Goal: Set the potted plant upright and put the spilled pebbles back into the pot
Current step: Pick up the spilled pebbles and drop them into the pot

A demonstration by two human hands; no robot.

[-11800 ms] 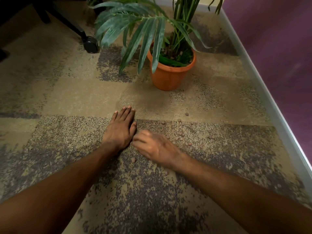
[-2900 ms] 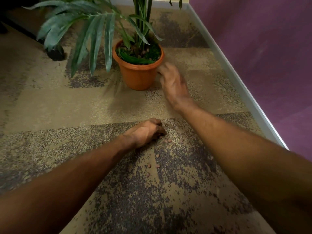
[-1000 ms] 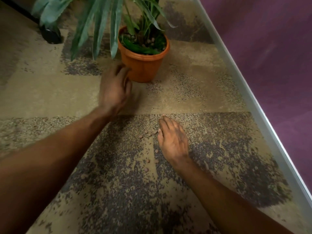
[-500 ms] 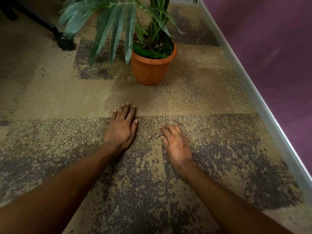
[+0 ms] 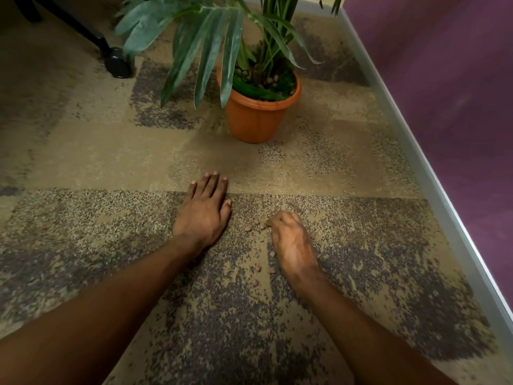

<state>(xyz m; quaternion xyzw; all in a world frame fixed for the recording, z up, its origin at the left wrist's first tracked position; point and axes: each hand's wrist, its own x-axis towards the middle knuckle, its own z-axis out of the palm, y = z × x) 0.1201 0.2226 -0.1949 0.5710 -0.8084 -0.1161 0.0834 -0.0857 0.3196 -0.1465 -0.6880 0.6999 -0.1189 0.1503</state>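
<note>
I am resting my left hand (image 5: 204,215) flat, fingers straight, on the carpet (image 5: 111,151). My right hand (image 5: 291,241) is curling beside the spilled pebbles (image 5: 248,228); grip cannot be confirmed. The pot (image 5: 256,120) is standing upright beyond both hands.

A: Type of premises?
B: Office, probably. 1. Floor of square carpet tiles (image 5: 111,151), mottled tan and grey-purple. 2. Black castor (image 5: 118,63) on a dark chair leg (image 5: 80,26). 3. Grey skirting strip (image 5: 416,154) below a plain purple wall (image 5: 444,79).
A: Furnishings?
B: One green palm-like plant in a round orange pot (image 5: 256,119).
</note>
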